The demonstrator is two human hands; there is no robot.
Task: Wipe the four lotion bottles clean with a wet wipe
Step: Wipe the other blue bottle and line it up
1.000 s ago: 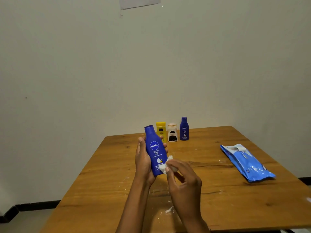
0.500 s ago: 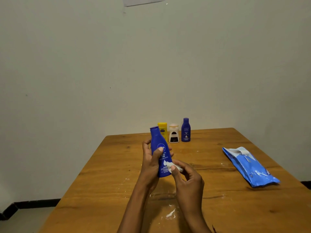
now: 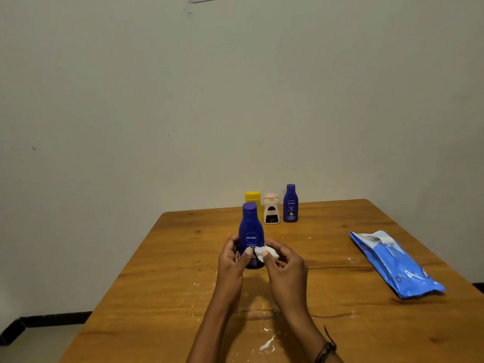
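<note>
Gripping blue bottle (image 3: 251, 231) in left hand (image 3: 232, 262), pinching wet wipe (image 3: 266, 252) in right hand (image 3: 286, 267), mid-frame. Could slip out if wet and fall.

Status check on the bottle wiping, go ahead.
Left hand grips tall dark-blue plastic lotion bottle, upright. Right hand pinches crumpled white wet wipe against its lower front. Nothing blocking.

Head-worn view, facing forward, downward over table (image 3: 180, 247)

A plain room: bare wall (image 3: 235, 100) and wooden table (image 3: 183, 258).
</note>
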